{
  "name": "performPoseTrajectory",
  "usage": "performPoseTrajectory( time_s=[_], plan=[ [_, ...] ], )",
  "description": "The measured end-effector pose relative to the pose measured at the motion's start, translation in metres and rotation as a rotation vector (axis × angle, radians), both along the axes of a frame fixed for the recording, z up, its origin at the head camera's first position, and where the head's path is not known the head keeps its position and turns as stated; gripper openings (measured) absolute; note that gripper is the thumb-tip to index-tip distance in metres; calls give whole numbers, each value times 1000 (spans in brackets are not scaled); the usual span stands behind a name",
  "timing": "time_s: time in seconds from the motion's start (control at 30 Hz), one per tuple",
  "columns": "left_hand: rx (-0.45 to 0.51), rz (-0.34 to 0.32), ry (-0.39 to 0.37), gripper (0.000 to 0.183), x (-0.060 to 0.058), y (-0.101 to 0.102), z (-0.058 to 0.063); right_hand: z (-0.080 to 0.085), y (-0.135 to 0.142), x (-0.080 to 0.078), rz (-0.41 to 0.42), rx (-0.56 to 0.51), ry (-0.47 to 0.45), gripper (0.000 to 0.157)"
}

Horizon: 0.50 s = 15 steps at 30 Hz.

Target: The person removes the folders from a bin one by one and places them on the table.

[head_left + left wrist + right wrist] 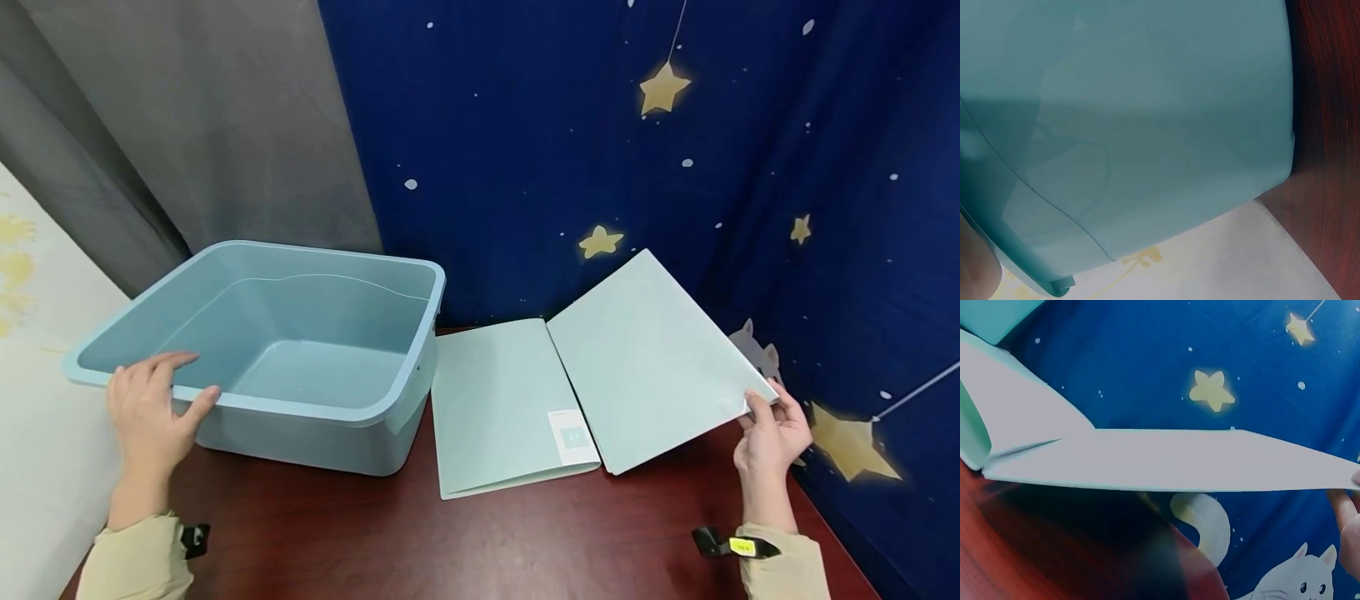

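A pale green file folder (498,400) lies spread on the dark red table, a white label card near its lower middle. My right hand (772,429) pinches the outer corner of the folder's raised right half, thumb on top and fingers beneath. In the right wrist view that half (1166,459) stands up off the table, with the hand (1349,519) at its far end. On the left, a blue-green plastic tub (300,450) sits with its inside in view. My left hand (150,408) rests loosely over its near rim, fingers reaching inside.
The table (480,550) runs along the front. Behind it hang a grey curtain (225,117) and a dark blue one (510,125) with stars. A white panel with yellow marks (37,400) borders the left side.
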<state>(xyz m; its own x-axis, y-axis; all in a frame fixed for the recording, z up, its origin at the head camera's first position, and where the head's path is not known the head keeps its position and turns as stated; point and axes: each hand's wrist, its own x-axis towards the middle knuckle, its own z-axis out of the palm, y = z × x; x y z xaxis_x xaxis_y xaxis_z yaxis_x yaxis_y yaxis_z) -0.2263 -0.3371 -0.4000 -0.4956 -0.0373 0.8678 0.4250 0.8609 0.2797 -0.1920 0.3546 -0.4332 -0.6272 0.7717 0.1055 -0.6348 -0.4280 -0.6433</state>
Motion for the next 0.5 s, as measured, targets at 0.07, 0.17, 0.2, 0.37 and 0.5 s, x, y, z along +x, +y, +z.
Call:
performPoseTrajectory(
  time_s=[0.07, 0.17, 0.2, 0.37, 0.5],
  plan=[
    [-1, 4, -2, 79, 0, -1, 0, -2, 2, -1, 6, 12, -9, 30],
    [0, 8, -2, 78, 1, -1, 0, -5, 3, -4, 2, 22, -15, 28],
    [-1, 10, -2, 78, 1, -1, 0, -6, 4, -4, -1, 22, -21, 28],
    [2, 9, -2, 78, 1, -1, 0, -10, 5, -5, 1, 15, -45, 29],
    [4, 9, -3, 78, 0, -1, 0, -18, 13, -9, 0, 51, -78, 32]
  ],
)
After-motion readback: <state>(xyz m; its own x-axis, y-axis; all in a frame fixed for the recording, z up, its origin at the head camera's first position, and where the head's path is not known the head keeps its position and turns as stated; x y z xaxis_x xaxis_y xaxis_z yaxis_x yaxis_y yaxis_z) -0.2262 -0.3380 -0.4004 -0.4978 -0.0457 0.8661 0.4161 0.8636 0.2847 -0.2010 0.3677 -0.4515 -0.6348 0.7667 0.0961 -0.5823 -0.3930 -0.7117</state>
